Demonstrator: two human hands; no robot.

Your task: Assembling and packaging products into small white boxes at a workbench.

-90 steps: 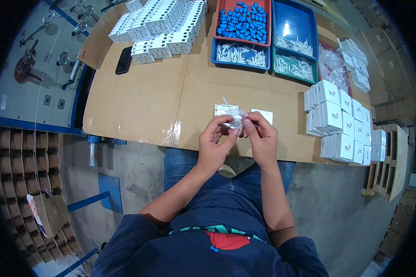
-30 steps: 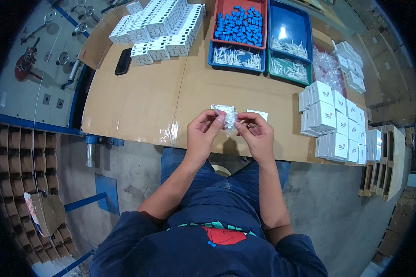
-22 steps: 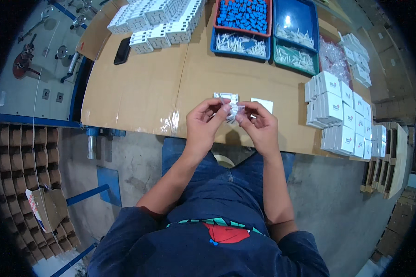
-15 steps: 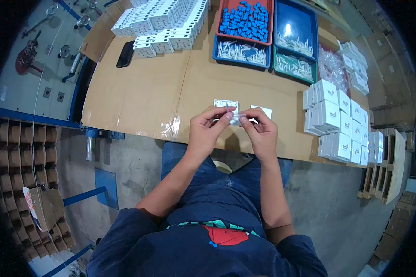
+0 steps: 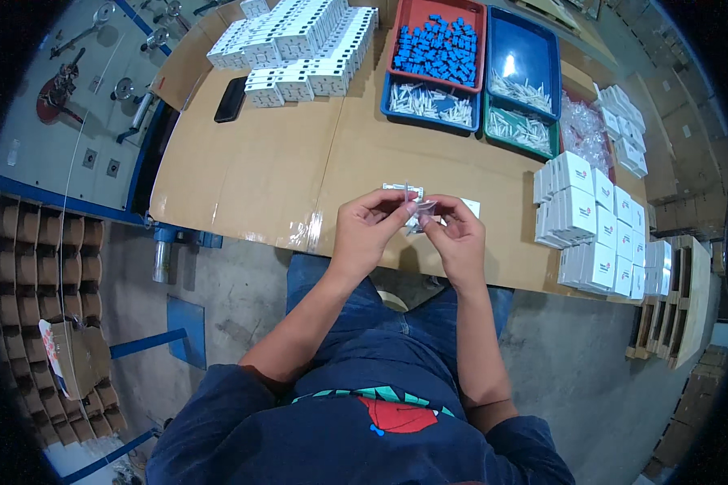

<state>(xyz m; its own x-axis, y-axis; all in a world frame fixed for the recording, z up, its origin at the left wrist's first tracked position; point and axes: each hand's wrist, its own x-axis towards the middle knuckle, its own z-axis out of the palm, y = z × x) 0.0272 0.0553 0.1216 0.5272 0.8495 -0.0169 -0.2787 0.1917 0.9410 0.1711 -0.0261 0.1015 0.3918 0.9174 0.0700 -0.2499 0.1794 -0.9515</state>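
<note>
Over cardboard tabletop (image 5: 251, 178), L hand (image 5: 368, 230) + R hand (image 5: 459, 234) pinching clr plastic (image 5: 423, 208), wht part (image 5: 401, 187) just beyond.

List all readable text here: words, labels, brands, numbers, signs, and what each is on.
None I can quote.
White boxes, stacked at right: small dark print with a red mark, too small to read reliably.
Clear plastic in the hands: no print discernible.
Navy T-shirt: red and green graphic, no lettering visible.
Black phone: dark face, nothing legible.
</note>
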